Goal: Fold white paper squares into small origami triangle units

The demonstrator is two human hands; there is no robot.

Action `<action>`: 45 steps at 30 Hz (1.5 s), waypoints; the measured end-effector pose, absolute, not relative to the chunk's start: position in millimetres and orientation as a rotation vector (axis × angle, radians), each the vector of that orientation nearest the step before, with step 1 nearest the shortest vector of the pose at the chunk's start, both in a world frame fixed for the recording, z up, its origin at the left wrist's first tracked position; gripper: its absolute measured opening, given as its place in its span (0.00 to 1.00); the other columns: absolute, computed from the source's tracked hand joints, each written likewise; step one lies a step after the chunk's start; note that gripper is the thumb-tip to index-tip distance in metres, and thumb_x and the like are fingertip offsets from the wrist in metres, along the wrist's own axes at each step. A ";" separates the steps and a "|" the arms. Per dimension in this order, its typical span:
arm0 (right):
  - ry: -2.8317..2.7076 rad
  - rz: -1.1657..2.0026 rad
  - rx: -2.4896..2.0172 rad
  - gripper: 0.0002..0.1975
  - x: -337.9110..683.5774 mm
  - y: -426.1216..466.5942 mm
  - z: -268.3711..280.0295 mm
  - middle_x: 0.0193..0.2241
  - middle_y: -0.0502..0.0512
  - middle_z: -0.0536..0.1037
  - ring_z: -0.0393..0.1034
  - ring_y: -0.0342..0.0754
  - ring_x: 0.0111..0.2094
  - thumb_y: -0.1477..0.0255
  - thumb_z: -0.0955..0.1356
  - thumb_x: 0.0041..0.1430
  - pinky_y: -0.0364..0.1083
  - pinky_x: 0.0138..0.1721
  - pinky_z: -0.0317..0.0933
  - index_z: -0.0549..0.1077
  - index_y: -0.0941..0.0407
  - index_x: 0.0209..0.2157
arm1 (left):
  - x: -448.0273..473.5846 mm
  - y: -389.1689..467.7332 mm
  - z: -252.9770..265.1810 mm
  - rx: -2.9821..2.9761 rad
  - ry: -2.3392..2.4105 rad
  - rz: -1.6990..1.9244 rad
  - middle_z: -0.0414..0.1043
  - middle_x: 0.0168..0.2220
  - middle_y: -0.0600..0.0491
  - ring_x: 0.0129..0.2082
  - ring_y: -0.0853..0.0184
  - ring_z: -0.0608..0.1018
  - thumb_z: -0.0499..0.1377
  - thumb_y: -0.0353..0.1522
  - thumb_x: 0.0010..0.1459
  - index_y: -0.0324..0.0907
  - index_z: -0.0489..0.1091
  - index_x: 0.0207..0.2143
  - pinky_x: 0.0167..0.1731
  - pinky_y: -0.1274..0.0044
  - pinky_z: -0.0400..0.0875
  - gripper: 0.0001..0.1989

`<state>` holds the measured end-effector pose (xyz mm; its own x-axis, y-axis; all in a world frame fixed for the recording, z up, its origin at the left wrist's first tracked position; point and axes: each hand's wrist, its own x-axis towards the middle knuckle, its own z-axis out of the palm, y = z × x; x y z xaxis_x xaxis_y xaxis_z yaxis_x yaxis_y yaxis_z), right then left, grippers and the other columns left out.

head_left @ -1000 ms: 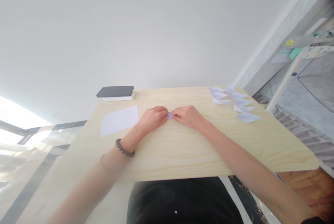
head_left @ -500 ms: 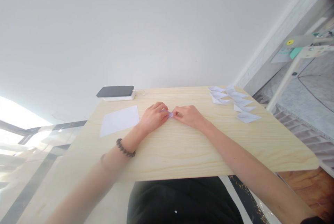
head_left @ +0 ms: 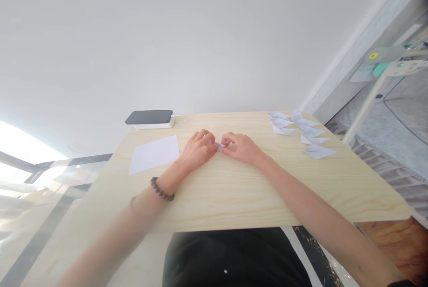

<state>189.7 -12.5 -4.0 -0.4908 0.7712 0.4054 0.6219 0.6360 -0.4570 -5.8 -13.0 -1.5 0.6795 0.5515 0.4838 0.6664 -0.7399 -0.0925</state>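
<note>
Between my hands, over the middle of the pale wooden table (head_left: 220, 197), is a small piece of folded white paper (head_left: 220, 146), mostly hidden by fingers. My left hand (head_left: 200, 147) is closed around its left part, pressing it near the tabletop. At its right tip, the thumb and forefinger of my right hand (head_left: 242, 147) pinch the paper, with a gap between the bent fingers behind the tips. A flat sheet of white paper (head_left: 154, 154) lies left of my left hand. Several folded white paper boats (head_left: 310, 132) stand in rows at the far right.
A dark phone (head_left: 149, 117) rests on a white box (head_left: 154, 125) at the back left, with a white cable (head_left: 180, 117) beside it. Behind the table rises a plain wall (head_left: 214, 41). A white metal frame (head_left: 368, 104) stands off the right edge.
My right fingers have shifted on the paper's right end, and the gap between thumb and forefinger is wider. My left hand keeps its grip. The whole view has moved slightly.
</note>
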 end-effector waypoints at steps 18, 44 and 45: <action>-2.250 0.374 -1.131 0.06 188.0 -12.9 -2.2 0.24 0.49 0.74 0.66 0.41 0.27 0.73 0.63 0.52 0.41 0.32 0.58 0.71 0.56 0.26 | -2.7 -8.9 -2.0 -2.662 -0.991 -0.565 0.69 0.30 0.50 0.35 0.65 0.65 0.49 0.32 0.57 0.42 0.72 0.29 0.34 0.73 0.58 0.12; -2.311 0.303 -1.126 0.07 183.9 -6.7 -13.6 0.26 0.50 0.72 0.63 0.41 0.28 0.72 0.63 0.53 0.41 0.31 0.54 0.74 0.55 0.29 | 0.1 -7.8 -3.8 -2.790 -1.287 -0.677 0.68 0.29 0.50 0.35 0.64 0.66 0.50 0.32 0.56 0.41 0.72 0.31 0.37 0.72 0.61 0.11; -2.306 0.306 -1.133 0.07 183.6 -6.7 -13.7 0.26 0.50 0.72 0.63 0.41 0.28 0.72 0.63 0.53 0.41 0.31 0.54 0.74 0.55 0.29 | -0.5 -7.1 -4.5 -2.801 -1.302 -0.695 0.68 0.29 0.50 0.35 0.64 0.66 0.50 0.32 0.56 0.41 0.72 0.31 0.37 0.72 0.61 0.11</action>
